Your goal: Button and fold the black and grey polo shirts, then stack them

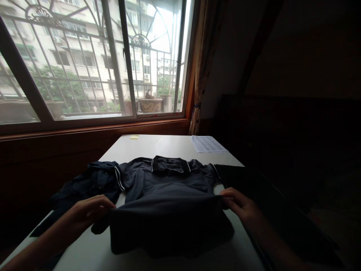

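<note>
Shirt (166, 188) (collar seemingly away) gripped by both hands.

Dark polo shirt (166, 188) lying on my tabletop (169, 145)

I'm pinching its folded-up lower half at both corners; white-trimmed collar pointing away, toward the window.

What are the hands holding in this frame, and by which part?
Both hold the dark polo shirt at its folded edge: the left hand pinches the left end, the right hand the right end, above the white table.

Two bare forearms, sleeveless and ringless, no wristwear
</note>
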The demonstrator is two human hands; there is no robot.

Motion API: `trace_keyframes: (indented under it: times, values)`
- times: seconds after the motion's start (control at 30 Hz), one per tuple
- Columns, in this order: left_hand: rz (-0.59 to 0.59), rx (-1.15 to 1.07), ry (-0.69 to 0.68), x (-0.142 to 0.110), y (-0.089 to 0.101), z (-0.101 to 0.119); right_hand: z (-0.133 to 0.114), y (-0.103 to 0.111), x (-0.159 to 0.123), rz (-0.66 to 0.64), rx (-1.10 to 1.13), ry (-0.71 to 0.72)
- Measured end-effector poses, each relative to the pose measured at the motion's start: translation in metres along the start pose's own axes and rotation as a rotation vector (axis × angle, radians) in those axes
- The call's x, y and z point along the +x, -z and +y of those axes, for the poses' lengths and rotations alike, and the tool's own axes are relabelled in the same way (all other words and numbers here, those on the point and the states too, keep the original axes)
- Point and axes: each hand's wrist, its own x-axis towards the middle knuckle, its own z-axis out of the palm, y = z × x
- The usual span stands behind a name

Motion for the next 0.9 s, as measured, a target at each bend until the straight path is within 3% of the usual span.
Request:
trace_keyframes:
  times: [0.1,0.23,0.33,0.43,0.5,0.6,0.7,0.8,0.9]
  values:
    - [-0.083,0.085,0.033,0.003,-0.006,-0.015,0.010,-0.010,0.002,-0.045,-0.084,-0.010]
    - [-0.065,0.257,0.010,-0.005,-0.027,-0.034,0.027,-0.018,-0.001,-0.055,-0.277,0.014]
    - [-0.080,0.411,0.057,-0.018,-0.037,-0.035,0.033,-0.016,-0.007,-0.005,-0.444,-0.106]
    - [-0.185,0.438,0.107,-0.034,-0.041,-0.036,0.031,-0.012,-0.016,-0.184,-0.462,-0.233]
    - [-0.235,0.379,0.112,-0.044,-0.046,-0.041,0.028,-0.011,-0.023,-0.325,-0.381,-0.224]
    - [-0.170,0.340,0.085,-0.051,-0.059,-0.055,0.027,-0.013,-0.034,-0.387,-0.268,-0.186]
    - [-0.063,0.378,0.049,-0.045,-0.078,-0.063,0.027,-0.022,-0.043,-0.387,-0.241,-0.257]
    - [0.032,0.308,-0.002,-0.034,-0.100,-0.057,0.019,-0.036,-0.047,-0.410,-0.150,-0.286]
    - [0.098,0.070,0.029,-0.023,-0.119,-0.043,0.002,-0.050,-0.044,-0.456,0.076,-0.238]
